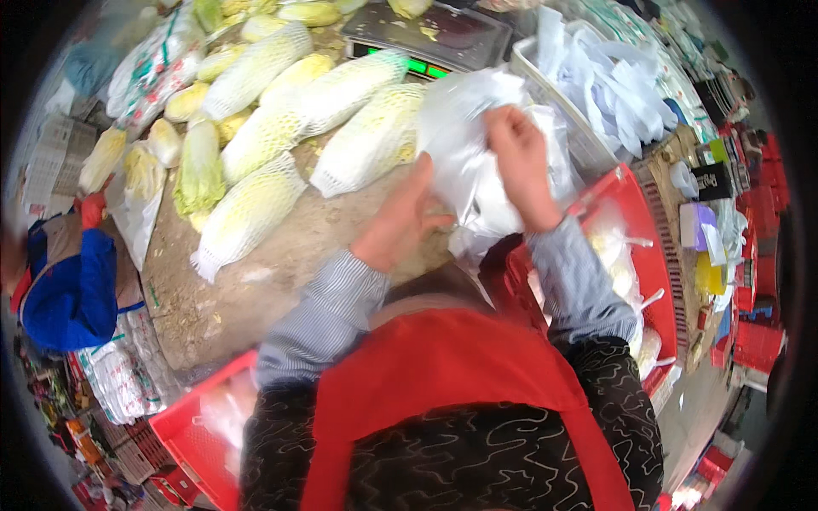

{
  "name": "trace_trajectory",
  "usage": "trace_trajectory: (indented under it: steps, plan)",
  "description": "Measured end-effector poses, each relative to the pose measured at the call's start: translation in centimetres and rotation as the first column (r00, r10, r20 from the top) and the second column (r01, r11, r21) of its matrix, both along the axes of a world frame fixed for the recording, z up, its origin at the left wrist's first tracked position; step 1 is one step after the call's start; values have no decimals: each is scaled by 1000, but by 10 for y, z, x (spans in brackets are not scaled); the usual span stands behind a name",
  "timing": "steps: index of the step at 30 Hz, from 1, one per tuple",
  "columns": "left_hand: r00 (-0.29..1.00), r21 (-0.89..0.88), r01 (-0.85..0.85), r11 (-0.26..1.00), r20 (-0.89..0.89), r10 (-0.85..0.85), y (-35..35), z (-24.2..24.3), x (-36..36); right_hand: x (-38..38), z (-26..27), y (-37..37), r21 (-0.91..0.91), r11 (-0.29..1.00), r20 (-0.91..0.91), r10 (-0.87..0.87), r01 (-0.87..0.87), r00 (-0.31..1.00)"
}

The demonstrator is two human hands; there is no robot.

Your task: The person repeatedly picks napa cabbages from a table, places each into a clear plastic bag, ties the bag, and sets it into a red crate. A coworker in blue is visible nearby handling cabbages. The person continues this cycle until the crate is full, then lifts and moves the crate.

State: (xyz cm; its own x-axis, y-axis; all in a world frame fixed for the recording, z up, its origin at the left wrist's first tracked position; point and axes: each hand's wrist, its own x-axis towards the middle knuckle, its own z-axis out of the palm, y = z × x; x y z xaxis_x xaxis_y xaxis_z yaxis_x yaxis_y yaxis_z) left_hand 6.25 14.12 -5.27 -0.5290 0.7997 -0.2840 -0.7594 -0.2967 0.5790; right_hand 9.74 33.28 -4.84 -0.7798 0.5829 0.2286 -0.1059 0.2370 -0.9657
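My right hand (521, 166) pinches a thin, clear plastic bag (455, 118) above the front edge of the worktable (255, 284). My left hand (402, 220) is just left of the bag, fingers apart and thumb raised. Whether its fingertips touch the film is hard to tell because of blur. Left of the bag lies a Chinese cabbage in a white foam net (370, 137). Another netted cabbage (252, 214) rests nearer the table's front. More plastic film (495, 204) bunches beneath my right hand.
A digital scale (441, 32) stands at the back, beside a pale plastic crate (569, 112) of white bags (594, 76). Bare cabbages (203, 160) lie at left, near a co-worker in blue (80, 300). Red crates (658, 287) with bagged produce flank me.
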Motion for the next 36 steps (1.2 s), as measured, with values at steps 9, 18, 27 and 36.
trace_trajectory:
  steps: [9, 18, 27, 36]
  plan:
    - [544, -118, -746, 655, -675, 498, -120, 18, -29, 47, 9, -136, 366, 648, 371, 557, -669, 743]
    - [532, -300, -700, 647, -824, 194, -224, 32, -8, -19, 38, -162, -287, 664, 131, 741, -690, 659]
    - [254, -213, -871, 442, -967, 35, -257, 22, -10, -41, 44, -180, -212, 705, 204, 709, -676, 675]
    - [128, -229, -756, 614, -970, -205, -252, 33, 2, -53, 27, -185, -616, 427, -18, 833, -662, 554]
